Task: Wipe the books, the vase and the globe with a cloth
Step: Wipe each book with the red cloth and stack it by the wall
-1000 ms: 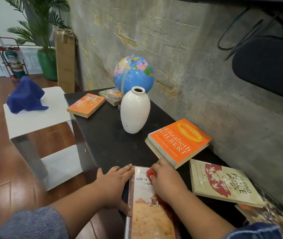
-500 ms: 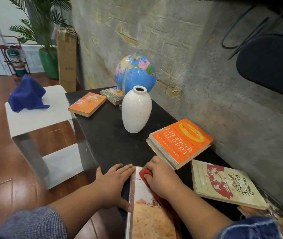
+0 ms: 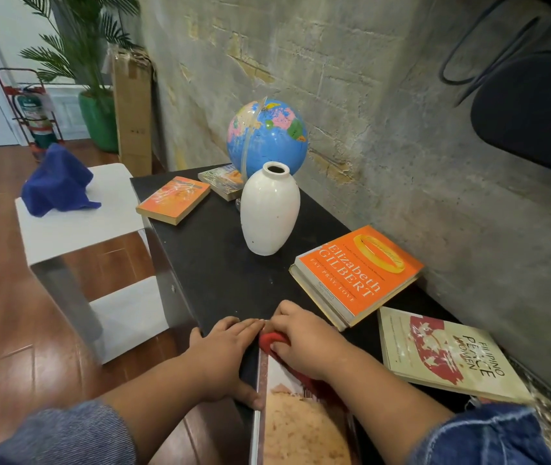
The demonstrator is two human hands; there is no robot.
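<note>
You had one globe, one vase, two cloths, a red cloth and a blue cloth, and five clear books: nearest book, Gilbert book, Peace Women book, small orange book, farthest book.

The black desk stands with its right long edge against a rough wall. At the far end the globe sits by the wall edge, with the white vase upright just in front of it. A small book lies flat beside the globe's foot, and a small orange book lies at the far left corner, close to the left edge. Nearer than the vase, a thick orange book lies by the wall edge, with a cream book just beside it, nearer again. A tan book lies close along the left edge at the near end.
</note>
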